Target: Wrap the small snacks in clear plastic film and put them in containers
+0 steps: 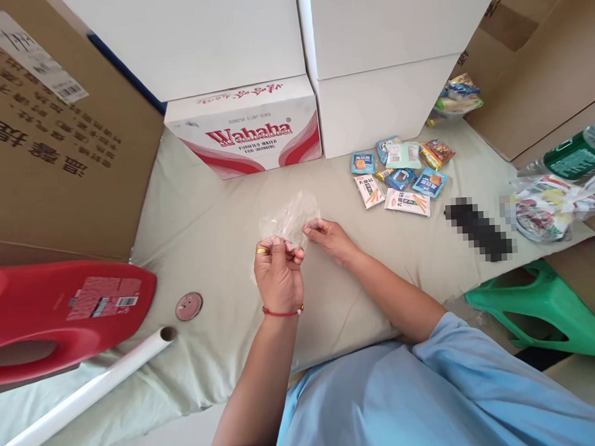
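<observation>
- Two hands pinch the clear plastic (pixel 288 213) between their fingers over the bench's (pixel 219 226) middle: the left hand (pixel 280 271) at its near edge, the right hand (pixel 332 239) at its right edge.
- Pulling too hard could tear it, since it looks thin.
- Too light a pinch could let it slip.
- A wide rightward sweep could knock the snack packets (pixel 408 203) toward the bench's right edge.

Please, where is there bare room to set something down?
Bare cloth: between the Wahaha box and the round pink object; between the right forearm and snack packets. Crowded: among the packets, and around left hand and right hand, holding clear plastic.
</observation>
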`<action>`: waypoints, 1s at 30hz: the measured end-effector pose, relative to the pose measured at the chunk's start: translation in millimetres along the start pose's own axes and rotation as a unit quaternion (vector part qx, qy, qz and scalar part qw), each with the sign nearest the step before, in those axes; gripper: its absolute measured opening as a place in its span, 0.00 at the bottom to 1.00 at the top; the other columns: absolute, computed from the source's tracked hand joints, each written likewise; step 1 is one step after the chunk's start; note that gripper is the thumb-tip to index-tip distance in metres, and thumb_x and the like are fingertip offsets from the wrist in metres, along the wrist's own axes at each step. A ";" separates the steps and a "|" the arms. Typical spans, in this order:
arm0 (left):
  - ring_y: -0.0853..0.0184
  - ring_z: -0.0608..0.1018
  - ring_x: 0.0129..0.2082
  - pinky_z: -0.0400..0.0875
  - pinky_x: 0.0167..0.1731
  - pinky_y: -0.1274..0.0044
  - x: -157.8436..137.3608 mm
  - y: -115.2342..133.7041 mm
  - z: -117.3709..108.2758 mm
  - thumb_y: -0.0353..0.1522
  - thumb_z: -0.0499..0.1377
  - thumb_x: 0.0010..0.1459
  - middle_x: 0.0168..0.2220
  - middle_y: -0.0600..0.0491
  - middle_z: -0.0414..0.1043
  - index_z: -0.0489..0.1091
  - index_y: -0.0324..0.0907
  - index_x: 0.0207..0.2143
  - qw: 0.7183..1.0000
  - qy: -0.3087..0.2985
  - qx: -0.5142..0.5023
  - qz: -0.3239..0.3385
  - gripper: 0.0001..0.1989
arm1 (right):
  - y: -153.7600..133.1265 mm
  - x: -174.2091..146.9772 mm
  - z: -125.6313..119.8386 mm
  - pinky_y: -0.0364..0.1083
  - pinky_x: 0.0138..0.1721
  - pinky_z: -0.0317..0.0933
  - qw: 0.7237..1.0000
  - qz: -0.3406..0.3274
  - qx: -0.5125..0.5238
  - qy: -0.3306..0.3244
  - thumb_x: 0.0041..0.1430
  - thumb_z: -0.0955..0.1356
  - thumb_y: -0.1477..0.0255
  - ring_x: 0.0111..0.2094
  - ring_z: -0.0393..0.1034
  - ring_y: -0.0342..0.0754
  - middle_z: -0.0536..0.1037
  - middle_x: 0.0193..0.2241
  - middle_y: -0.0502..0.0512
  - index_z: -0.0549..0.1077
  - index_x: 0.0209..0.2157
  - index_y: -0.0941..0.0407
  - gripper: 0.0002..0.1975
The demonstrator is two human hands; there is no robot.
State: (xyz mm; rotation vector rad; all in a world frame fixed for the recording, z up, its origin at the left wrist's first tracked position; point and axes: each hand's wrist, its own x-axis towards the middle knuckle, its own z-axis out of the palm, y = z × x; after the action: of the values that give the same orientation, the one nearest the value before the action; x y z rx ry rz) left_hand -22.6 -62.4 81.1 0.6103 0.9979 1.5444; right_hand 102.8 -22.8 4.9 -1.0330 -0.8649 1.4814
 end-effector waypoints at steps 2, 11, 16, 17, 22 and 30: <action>0.77 0.72 0.23 0.68 0.23 0.84 5.5 11.0 -7.3 0.36 0.76 0.46 0.25 0.61 0.68 0.64 0.43 0.30 1.000 0.009 -0.015 -0.012 0.22 | -2.8 0.7 -3.2 0.46 0.47 0.69 0.999 0.006 0.039 0.012 0.46 0.79 0.53 0.38 0.73 0.44 0.78 0.33 0.48 0.75 0.32 0.54 0.22; 0.78 0.71 0.17 0.58 0.17 0.87 87.5 44.7 -83.1 0.34 0.74 0.47 0.21 0.64 0.65 0.60 0.44 0.32 0.984 0.119 0.108 -0.075 0.22 | -19.8 6.8 -21.6 0.38 0.16 0.50 0.997 0.038 0.047 0.052 0.48 0.77 0.55 0.17 0.60 0.37 0.70 0.21 0.41 0.67 0.32 0.52 0.22; 0.66 0.80 0.22 0.64 0.19 0.80 60.3 18.6 -90.0 0.58 0.61 0.56 0.21 0.59 0.67 0.61 0.46 0.30 0.963 0.113 0.230 -0.079 0.26 | -14.4 4.1 -13.2 0.39 0.18 0.48 0.997 -0.030 -0.001 0.077 0.54 0.74 0.53 0.17 0.55 0.37 0.66 0.21 0.40 0.68 0.33 0.51 0.19; 0.65 0.79 0.21 0.63 0.18 0.79 53.1 13.9 -88.2 0.62 0.55 0.58 0.19 0.57 0.67 0.62 0.46 0.28 0.955 0.072 0.273 -0.088 0.29 | -13.6 2.9 -11.4 0.39 0.19 0.49 0.997 -0.041 -0.011 0.069 0.55 0.73 0.52 0.18 0.54 0.37 0.65 0.21 0.41 0.69 0.34 0.51 0.19; 0.65 0.68 0.17 0.55 0.19 0.75 41.0 1.6 -77.5 0.56 0.63 0.55 0.14 0.55 0.65 0.63 0.47 0.18 0.838 -0.079 0.540 -0.022 0.27 | -11.8 -1.6 -6.8 0.41 0.25 0.54 0.997 -0.058 -0.050 0.011 0.54 0.74 0.48 0.22 0.57 0.39 0.65 0.22 0.42 0.73 0.34 0.52 0.21; 0.65 0.81 0.31 0.74 0.32 0.75 41.6 17.1 -97.2 0.47 0.74 0.42 0.32 0.51 0.79 0.66 0.43 0.30 0.951 -0.031 0.272 -0.142 0.24 | -18.1 9.1 -27.0 0.39 0.25 0.61 0.998 0.010 0.016 0.058 0.47 0.78 0.57 0.26 0.65 0.40 0.72 0.26 0.44 0.73 0.33 0.53 0.19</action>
State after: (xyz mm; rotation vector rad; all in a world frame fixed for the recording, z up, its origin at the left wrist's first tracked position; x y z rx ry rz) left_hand -120.8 -47.9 40.7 0.8460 1.4101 0.9871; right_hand 134.1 -11.5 10.6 -1.0961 -0.7493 1.4338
